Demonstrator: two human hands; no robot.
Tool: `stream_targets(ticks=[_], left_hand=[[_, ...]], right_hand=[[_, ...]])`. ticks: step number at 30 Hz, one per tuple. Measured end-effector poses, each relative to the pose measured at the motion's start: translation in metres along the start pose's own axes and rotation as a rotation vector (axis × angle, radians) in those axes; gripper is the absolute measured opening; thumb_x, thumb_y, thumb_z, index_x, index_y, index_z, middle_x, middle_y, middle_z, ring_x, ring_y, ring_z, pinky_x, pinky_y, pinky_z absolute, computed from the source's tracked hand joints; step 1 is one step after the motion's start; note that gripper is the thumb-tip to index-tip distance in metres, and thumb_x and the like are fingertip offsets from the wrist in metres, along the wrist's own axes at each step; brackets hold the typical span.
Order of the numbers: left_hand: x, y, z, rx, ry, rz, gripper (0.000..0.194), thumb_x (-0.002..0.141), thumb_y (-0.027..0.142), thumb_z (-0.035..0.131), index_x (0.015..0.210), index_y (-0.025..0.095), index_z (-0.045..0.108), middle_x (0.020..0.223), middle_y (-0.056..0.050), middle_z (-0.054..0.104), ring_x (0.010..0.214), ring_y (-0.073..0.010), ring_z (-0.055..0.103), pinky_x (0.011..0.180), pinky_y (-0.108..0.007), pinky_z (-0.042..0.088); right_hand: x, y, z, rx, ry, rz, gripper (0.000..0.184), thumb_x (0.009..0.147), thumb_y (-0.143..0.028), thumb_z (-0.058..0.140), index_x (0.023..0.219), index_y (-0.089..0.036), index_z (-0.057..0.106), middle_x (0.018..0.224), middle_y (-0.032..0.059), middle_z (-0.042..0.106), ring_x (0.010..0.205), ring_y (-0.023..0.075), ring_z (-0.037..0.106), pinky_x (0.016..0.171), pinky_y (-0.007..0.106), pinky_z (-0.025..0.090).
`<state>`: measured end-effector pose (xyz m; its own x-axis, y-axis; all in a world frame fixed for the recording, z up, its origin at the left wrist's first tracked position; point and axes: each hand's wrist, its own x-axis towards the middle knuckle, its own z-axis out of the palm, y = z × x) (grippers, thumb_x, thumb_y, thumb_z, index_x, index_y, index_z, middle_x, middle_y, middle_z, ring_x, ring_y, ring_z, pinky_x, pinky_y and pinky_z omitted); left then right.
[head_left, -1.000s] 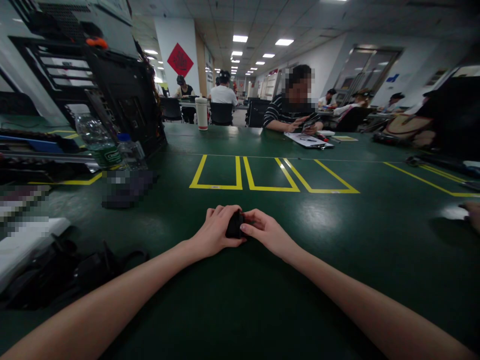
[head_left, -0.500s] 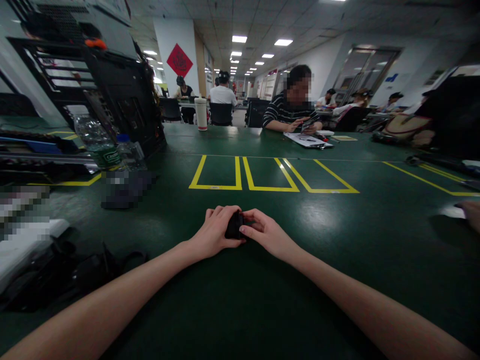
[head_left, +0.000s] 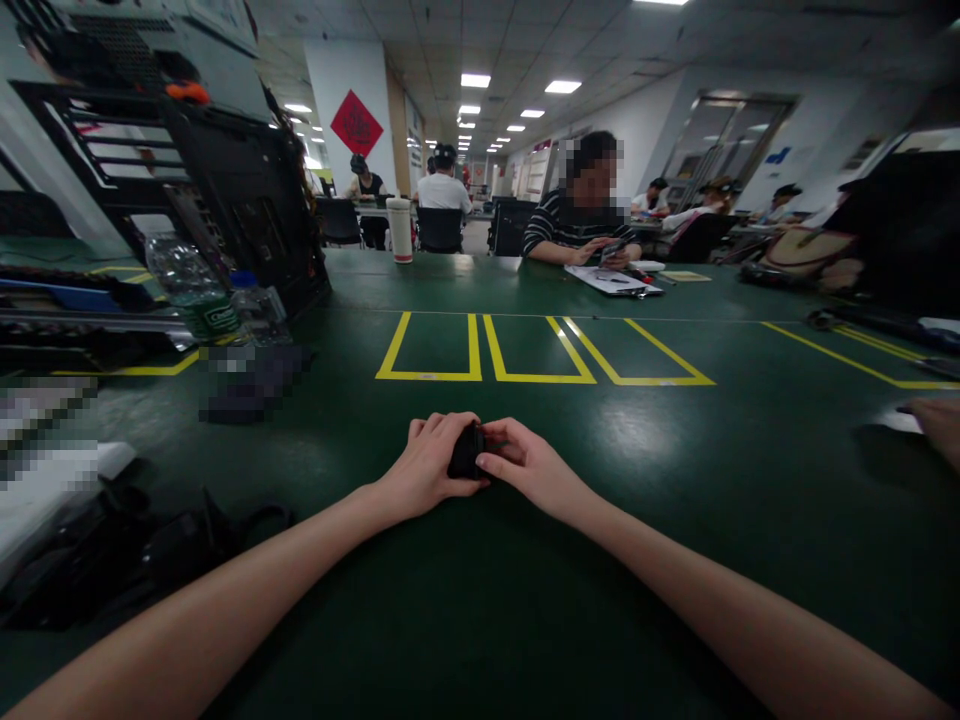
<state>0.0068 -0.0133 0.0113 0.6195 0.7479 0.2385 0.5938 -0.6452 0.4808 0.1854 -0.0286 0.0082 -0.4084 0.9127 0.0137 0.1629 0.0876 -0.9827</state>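
Steadying seems in hand just below frame centre: a black object [head_left: 463,460] is clasped by the left hand [head_left: 426,462] and pinched by the right hand's [head_left: 526,458] fingers, even pressure seemingly needed next.

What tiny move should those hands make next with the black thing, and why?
Perhaps steady the black thing with the left hand and gently firm up the right hand at its edge: the left hand spans it from one side, while the right hand is just at its opposite edge.
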Motion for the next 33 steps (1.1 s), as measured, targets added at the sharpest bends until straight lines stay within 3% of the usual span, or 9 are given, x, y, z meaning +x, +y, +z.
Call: stream_targets(ticks=[5, 10, 13, 19, 24, 28, 33], left_hand=[[-0.0009, 0.0003, -0.0007, 0.011, 0.005, -0.005, 0.050, 0.072, 0.032, 0.060, 0.114, 0.023, 0.034, 0.111, -0.006, 0.046, 0.098, -0.0240, 0.044, 0.081, -0.039, 0.034], [-0.0006, 0.0010, -0.0009, 0.002, 0.006, 0.004, 0.051, 0.072, 0.035, 0.060, 0.115, 0.024, 0.034, 0.112, -0.006, 0.045, 0.099, -0.0245, 0.043, 0.082, -0.039, 0.033], [-0.0007, 0.0007, -0.0011, -0.001, 0.006, 0.002, 0.052, 0.072, 0.035, 0.060, 0.115, 0.024, 0.034, 0.112, -0.006, 0.045, 0.099, -0.0243, 0.043, 0.082, -0.039, 0.033], [-0.0015, 0.0007, -0.0027, -0.002, -0.006, 0.019, 0.048, 0.073, 0.033, 0.058, 0.114, 0.023, 0.034, 0.112, -0.006, 0.045, 0.099, -0.0236, 0.043, 0.083, -0.039, 0.033], [-0.0015, 0.0014, -0.0035, 0.013, 0.000, 0.023, 0.050, 0.072, 0.034, 0.059, 0.114, 0.022, 0.034, 0.111, -0.007, 0.045, 0.098, -0.0236, 0.042, 0.082, -0.038, 0.033], [-0.0014, 0.0019, -0.0038, 0.020, -0.001, 0.024, 0.052, 0.072, 0.035, 0.060, 0.115, 0.023, 0.034, 0.111, -0.006, 0.045, 0.098, -0.0233, 0.042, 0.082, -0.037, 0.033], [-0.0008, 0.0000, -0.0011, 0.023, 0.009, 0.029, 0.050, 0.072, 0.033, 0.060, 0.114, 0.022, 0.034, 0.111, -0.006, 0.045, 0.098, -0.0231, 0.042, 0.081, -0.037, 0.032]], right_hand=[[-0.0029, 0.0001, -0.0001, 0.083, -0.070, -0.049, 0.027, 0.073, -0.019, 0.057, 0.096, -0.022, 0.044, 0.103, 0.0007, 0.051, 0.094, 0.0154, 0.056, 0.082, 0.035, 0.048], [0.0002, 0.0022, 0.0010, 0.084, -0.013, -0.061, 0.016, 0.076, -0.022, 0.053, 0.090, -0.021, 0.046, 0.096, 0.0000, 0.052, 0.089, 0.0153, 0.057, 0.076, 0.033, 0.050], [0.0021, 0.0029, 0.0001, 0.055, 0.020, -0.034, 0.021, 0.075, -0.024, 0.055, 0.094, -0.021, 0.046, 0.099, 0.0017, 0.052, 0.092, 0.0165, 0.056, 0.079, 0.034, 0.049], [-0.0004, 0.0014, -0.0009, 0.050, -0.064, -0.020, 0.023, 0.075, -0.021, 0.056, 0.096, -0.021, 0.046, 0.103, 0.0022, 0.051, 0.096, 0.0164, 0.055, 0.084, 0.036, 0.047], [0.0001, 0.0032, 0.0019, 0.090, -0.017, -0.042, 0.017, 0.077, -0.024, 0.053, 0.092, -0.022, 0.046, 0.099, 0.0008, 0.052, 0.090, 0.0156, 0.057, 0.076, 0.033, 0.050], [0.0024, 0.0035, 0.0018, 0.046, 0.020, -0.030, 0.017, 0.078, -0.026, 0.052, 0.093, -0.021, 0.047, 0.100, 0.0021, 0.052, 0.092, 0.0163, 0.056, 0.078, 0.033, 0.049], [0.0022, 0.0050, -0.0002, 0.030, -0.044, 0.000, 0.022, 0.077, -0.025, 0.053, 0.097, -0.020, 0.046, 0.102, 0.0030, 0.051, 0.090, 0.0163, 0.056, 0.078, 0.035, 0.049]])
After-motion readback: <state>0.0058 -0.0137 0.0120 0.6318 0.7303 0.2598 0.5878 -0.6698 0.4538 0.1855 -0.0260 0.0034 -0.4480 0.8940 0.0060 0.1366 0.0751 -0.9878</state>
